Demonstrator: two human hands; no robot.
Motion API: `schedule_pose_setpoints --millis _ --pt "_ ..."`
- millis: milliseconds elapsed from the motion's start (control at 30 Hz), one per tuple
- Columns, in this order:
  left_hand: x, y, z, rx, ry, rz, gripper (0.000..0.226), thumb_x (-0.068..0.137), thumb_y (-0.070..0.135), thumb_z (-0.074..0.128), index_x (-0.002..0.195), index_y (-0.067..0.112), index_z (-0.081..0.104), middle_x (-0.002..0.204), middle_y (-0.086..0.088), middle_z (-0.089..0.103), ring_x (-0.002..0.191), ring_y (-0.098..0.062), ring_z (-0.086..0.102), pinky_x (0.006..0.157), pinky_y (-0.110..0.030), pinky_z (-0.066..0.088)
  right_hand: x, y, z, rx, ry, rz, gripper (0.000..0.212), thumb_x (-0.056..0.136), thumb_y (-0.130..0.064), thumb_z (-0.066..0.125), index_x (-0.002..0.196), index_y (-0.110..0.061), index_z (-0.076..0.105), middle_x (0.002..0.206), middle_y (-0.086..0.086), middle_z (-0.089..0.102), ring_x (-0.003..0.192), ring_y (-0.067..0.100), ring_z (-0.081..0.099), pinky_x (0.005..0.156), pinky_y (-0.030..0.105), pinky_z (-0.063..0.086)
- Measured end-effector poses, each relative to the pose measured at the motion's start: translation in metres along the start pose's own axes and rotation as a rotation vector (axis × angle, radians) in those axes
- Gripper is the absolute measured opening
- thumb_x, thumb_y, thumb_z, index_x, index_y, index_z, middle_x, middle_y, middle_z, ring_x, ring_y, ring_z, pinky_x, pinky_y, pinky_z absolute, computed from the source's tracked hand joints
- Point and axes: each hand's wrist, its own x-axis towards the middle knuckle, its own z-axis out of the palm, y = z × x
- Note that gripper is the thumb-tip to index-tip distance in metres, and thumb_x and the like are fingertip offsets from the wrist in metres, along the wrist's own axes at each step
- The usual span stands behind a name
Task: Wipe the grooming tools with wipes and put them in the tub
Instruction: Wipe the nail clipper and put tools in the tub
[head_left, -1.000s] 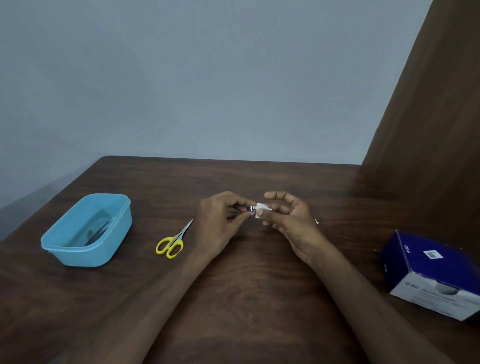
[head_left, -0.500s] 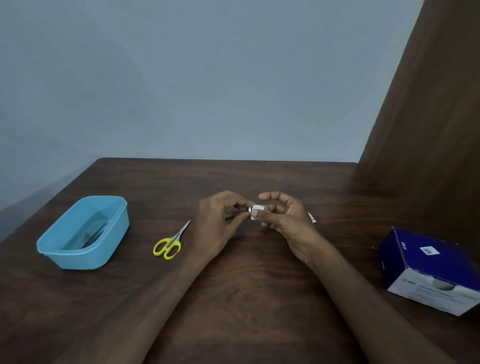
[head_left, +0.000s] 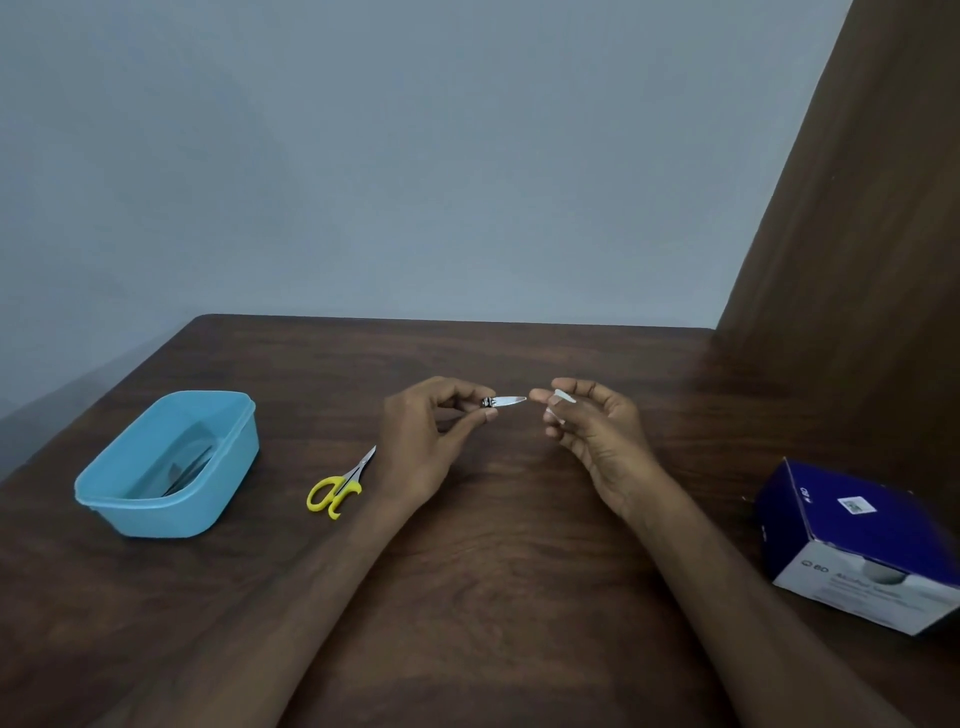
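Note:
My left hand (head_left: 431, 441) pinches a small metal nail clipper (head_left: 503, 401) by one end, above the middle of the table; its bare tip points right. My right hand (head_left: 592, 431) holds a small white wipe (head_left: 562, 397) in its fingers, just right of the clipper's tip and apart from it. Small yellow-handled scissors (head_left: 337, 488) lie on the table to the left of my left wrist. A light blue tub (head_left: 218, 488) stands at the left with dark metal tools (head_left: 189, 467) inside.
A dark blue and white box of wipes (head_left: 857, 540) lies at the right edge of the brown wooden table (head_left: 493, 597). A brown wooden panel rises at the back right. A grey wall stands behind the table.
My right hand has drawn the wipe off the clipper to the right. The clipper's metal tip, covered before, now shows bare between my hands.

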Motion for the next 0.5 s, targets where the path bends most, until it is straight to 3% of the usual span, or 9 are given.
schedule_pose_setpoints --millis 100,200,267,500 --pt "-0.001 0.003 0.0 -0.016 -0.002 -0.019 0.015 0.086 0.017 0.089 0.099 0.022 0.084 0.094 0.012 0.079 0.087 -0.008 0.075 0.078 -0.028 0.064 -0.001 0.004 0.001 -0.047 0.005 -0.04 0.02 0.09 0.001 0.077 0.108 -0.003 0.069 0.093 0.009 0.082 0.075 0.012 0.071 0.073 0.024 0.061" --pt "-0.004 0.011 0.001 -0.034 -0.032 0.022 0.013 0.087 0.015 0.088 0.099 0.019 0.084 0.095 0.009 0.08 0.088 -0.005 0.075 0.074 -0.013 0.057 -0.007 0.013 0.01 -0.105 -0.051 -0.042 0.005 0.093 -0.003 0.076 0.092 -0.006 0.073 0.079 0.008 0.075 0.071 0.013 0.069 0.072 0.025 0.062" --pt "-0.005 0.015 0.001 -0.023 -0.042 0.051 0.012 0.088 0.016 0.088 0.099 0.018 0.084 0.096 0.01 0.08 0.09 -0.004 0.076 0.075 -0.008 0.052 -0.007 0.019 0.014 -0.15 -0.078 -0.047 0.009 0.095 -0.004 0.075 0.088 -0.009 0.075 0.076 0.007 0.072 0.07 0.012 0.067 0.074 0.028 0.059" --pt "-0.003 0.007 0.001 0.044 -0.041 0.048 0.014 0.087 0.023 0.089 0.101 0.025 0.084 0.096 0.016 0.08 0.092 -0.005 0.076 0.075 -0.018 0.059 -0.005 0.014 0.013 -0.055 -0.066 0.048 0.019 0.092 0.003 0.075 0.105 -0.011 0.08 0.097 0.01 0.08 0.085 0.013 0.075 0.08 0.026 0.063"
